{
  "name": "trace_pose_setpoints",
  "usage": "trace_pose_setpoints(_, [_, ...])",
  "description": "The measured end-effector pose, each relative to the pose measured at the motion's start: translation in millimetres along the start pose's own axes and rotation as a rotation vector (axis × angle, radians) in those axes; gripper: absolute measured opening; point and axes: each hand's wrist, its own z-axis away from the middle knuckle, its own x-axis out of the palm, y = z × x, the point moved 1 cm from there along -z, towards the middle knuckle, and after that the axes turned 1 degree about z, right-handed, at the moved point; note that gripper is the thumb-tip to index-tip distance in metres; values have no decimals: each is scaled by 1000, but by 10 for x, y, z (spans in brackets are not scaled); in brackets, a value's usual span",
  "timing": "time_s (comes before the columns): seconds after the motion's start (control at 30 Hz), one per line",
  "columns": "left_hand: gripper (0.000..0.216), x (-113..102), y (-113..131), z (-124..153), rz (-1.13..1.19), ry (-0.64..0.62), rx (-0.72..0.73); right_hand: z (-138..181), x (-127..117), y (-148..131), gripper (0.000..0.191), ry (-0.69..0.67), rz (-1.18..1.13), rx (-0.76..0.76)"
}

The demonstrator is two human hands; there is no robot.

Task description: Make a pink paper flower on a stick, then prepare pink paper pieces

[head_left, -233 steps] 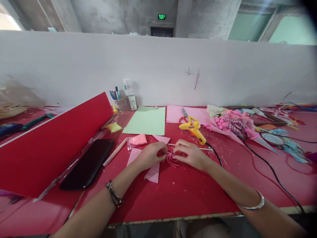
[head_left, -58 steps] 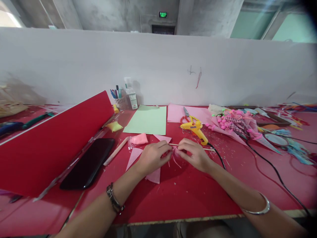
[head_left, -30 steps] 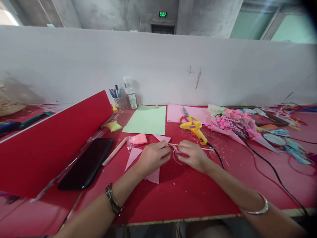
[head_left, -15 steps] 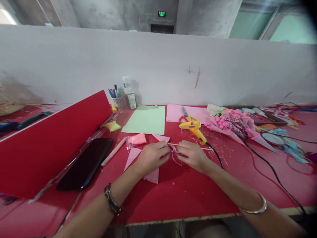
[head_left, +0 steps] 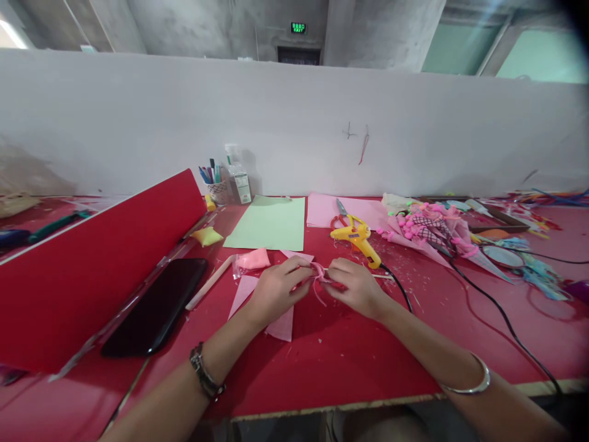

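Observation:
My left hand [head_left: 280,290] and my right hand [head_left: 356,287] meet over the red table, fingers closed in pinches. Between them a thin pink ribbon [head_left: 319,271] is looped, and a loose end hangs toward the table. Both hands grip this ribbon; the fingertips partly hide it. A thin pale stick [head_left: 383,276] shows beyond my right fingers, and the rest of it is covered. Pink paper pieces [head_left: 281,325] lie beneath my left hand and forearm. Just past that hand is a clear packet of coral-pink material [head_left: 253,259].
A yellow glue gun [head_left: 358,236] with a black cord lies beyond my right hand, beside scissors [head_left: 341,209]. Pink cone-shaped pieces [head_left: 432,230] are heaped to the right. At left are a black phone [head_left: 156,307] and a leaning red board [head_left: 105,264]. Green paper [head_left: 269,222] lies ahead.
The ribbon loop between my hands now shows more, and my fingers have shifted slightly around it. The stick section that showed between my hands is mostly covered. The view has shifted slightly.

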Motion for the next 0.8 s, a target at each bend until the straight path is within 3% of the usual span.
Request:
trace_pose_setpoints(0.23, [12,15,5,9,-17,-34,5,0,-29,2,28,-30,156,-66])
trace_pose_setpoints(0.47, [7,8,15,-4,-2,-85,-100,14,-54,-29,19,70,87,-36])
trace_pose_setpoints(0.8, [9,8,23,-9,26,-163,-136,26,-47,-30,19,97,100,-57])
